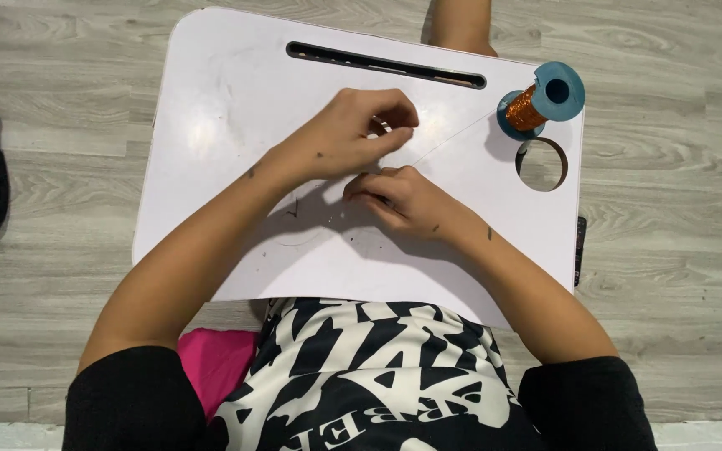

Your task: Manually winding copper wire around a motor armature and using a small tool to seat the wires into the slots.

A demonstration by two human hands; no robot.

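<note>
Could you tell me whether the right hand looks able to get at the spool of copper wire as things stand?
Probably yes: bare tray lies between the right hand and the spool, with nothing in the way.

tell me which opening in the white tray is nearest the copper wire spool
The round hole, just below the spool at the tray's right edge. The long narrow slot runs along the top, farther left.

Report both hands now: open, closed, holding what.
Left hand: closed, fingertips pinching a thin wire that runs to the copper wire spool.
Right hand: closed, fingers pinched together; what it holds cannot be told.
</note>
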